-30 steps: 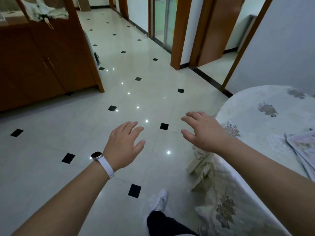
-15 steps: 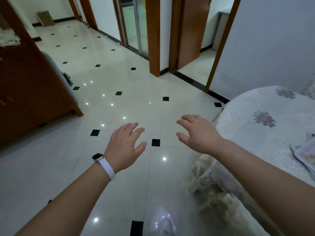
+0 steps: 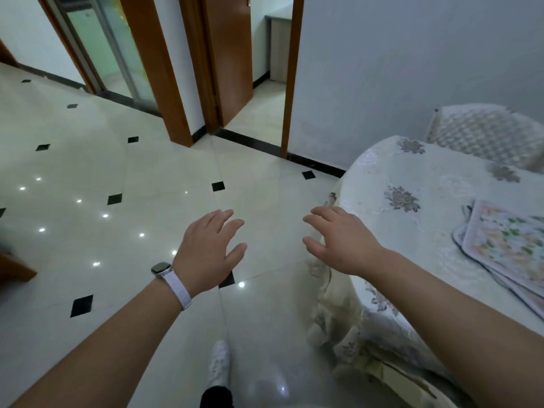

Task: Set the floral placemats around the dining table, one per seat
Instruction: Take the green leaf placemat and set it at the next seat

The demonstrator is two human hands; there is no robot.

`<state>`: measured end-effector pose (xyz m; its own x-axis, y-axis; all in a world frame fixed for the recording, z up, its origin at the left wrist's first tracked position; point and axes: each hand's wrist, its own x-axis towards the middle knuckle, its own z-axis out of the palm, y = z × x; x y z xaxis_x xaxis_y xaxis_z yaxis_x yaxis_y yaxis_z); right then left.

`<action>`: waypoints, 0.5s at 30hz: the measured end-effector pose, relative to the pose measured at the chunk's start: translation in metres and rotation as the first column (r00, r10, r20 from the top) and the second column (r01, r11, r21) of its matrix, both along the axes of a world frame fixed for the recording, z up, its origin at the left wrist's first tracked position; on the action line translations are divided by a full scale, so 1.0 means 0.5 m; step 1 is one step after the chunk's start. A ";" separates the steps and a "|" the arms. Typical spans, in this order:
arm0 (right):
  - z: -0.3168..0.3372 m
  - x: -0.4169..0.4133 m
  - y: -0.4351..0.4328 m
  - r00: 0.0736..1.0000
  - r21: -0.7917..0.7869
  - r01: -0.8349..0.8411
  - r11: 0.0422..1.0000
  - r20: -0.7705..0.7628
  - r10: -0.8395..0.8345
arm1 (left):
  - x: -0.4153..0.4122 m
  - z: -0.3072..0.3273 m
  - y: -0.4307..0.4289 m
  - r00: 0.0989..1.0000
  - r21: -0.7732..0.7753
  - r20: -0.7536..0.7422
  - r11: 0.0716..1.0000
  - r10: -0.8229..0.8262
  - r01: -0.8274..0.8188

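Observation:
A stack of floral placemats (image 3: 506, 245) lies on the dining table (image 3: 388, 172) at the right edge of view, on a white tablecloth with grey flower motifs. My left hand (image 3: 209, 251), with a white watch on its wrist, hovers over the floor with its fingers spread and nothing in it. My right hand (image 3: 341, 240) is also empty and spread, held beside the table's near-left rim, well left of the placemats.
A chair with a quilted cover (image 3: 485, 134) stands behind the table against the grey wall. Wooden door frames (image 3: 164, 69) and an open doorway (image 3: 259, 83) lie ahead. Glossy tiled floor (image 3: 117, 201) spreads to the left. My white shoe (image 3: 219, 363) is below.
The view has swung to the right: the wooden cabinet has left the frame, and more of the table, the placemat stack and a covered chair have come into view. Both hands stay empty and spread.

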<state>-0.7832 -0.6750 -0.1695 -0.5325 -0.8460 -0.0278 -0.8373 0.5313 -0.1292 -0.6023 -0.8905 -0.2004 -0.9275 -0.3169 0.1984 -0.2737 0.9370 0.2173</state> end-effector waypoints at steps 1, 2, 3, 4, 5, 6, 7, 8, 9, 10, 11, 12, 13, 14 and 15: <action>-0.003 -0.007 -0.027 1.000 0.003 0.025 1.000 -0.001 -0.025 | -0.018 -0.006 -0.035 1.000 0.008 -0.005 1.000 -0.021 0.021; -0.005 -0.012 -0.053 0.999 0.006 0.051 0.999 0.002 -0.051 | -0.035 -0.010 -0.069 0.999 0.019 -0.007 0.999 -0.040 0.040; -0.009 -0.017 -0.080 0.997 0.008 0.079 0.997 0.007 -0.079 | -0.050 -0.012 -0.103 0.998 0.025 -0.007 0.998 -0.062 0.062; -0.011 -0.023 -0.108 0.994 0.012 0.105 0.994 0.010 -0.106 | -0.067 -0.015 -0.140 0.996 0.018 -0.008 0.996 -0.092 0.092; -0.012 -0.029 -0.136 0.991 0.014 0.132 0.991 0.013 -0.132 | -0.085 -0.016 -0.177 0.992 0.006 -0.009 0.992 -0.125 0.125; -0.011 -0.034 -0.162 0.987 0.015 0.161 0.987 0.017 -0.161 | -0.103 -0.018 -0.213 0.988 -0.004 -0.009 0.988 -0.155 0.155; -0.009 -0.039 -0.184 0.980 0.017 0.197 0.980 0.022 -0.198 | -0.122 -0.021 -0.245 0.983 -0.009 -0.013 0.983 -0.184 0.184; -0.006 -0.042 -0.200 0.971 0.008 0.238 0.971 0.027 -0.238 | -0.141 -0.022 -0.273 0.978 -0.002 -0.013 0.978 -0.210 0.210; -0.006 -0.046 -0.212 0.960 -0.004 0.277 0.961 0.029 -0.277 | -0.161 -0.022 -0.295 0.972 0.006 -0.013 0.972 -0.235 0.235; -0.006 -0.051 -0.222 0.950 -0.013 0.311 0.950 0.031 -0.311 | -0.183 -0.022 -0.314 0.965 0.006 -0.015 0.965 -0.261 0.261; -0.005 -0.056 -0.229 0.941 -0.012 0.336 0.942 0.033 -0.336 | -0.204 -0.021 -0.328 0.959 0.009 -0.014 0.959 -0.283 0.283; -0.005 -0.062 -0.233 0.934 -0.002 0.357 0.934 0.028 -0.356 | -0.225 -0.021 -0.339 0.952 0.015 -0.010 0.952 -0.306 0.307; -0.006 -0.070 -0.235 0.925 0.011 0.378 0.926 0.022 -0.378 | -0.245 -0.022 -0.346 0.944 0.022 -0.010 0.943 -0.331 0.331; -0.008 -0.077 -0.234 0.915 0.016 0.402 0.915 0.020 -0.403 | -0.263 -0.026 -0.350 0.935 0.032 -0.011 0.934 -0.356 0.356; -0.009 -0.084 -0.233 0.903 0.011 0.429 0.903 0.022 -0.429 | -0.281 -0.030 -0.354 0.924 0.041 -0.013 0.923 -0.383 0.383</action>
<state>-0.8253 -0.7914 -0.1743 -0.8431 -0.5356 -0.0484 -0.5251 0.8392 -0.1417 -0.7426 -1.0674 -0.2156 -0.9788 0.0539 0.1975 0.1052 0.9600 0.2595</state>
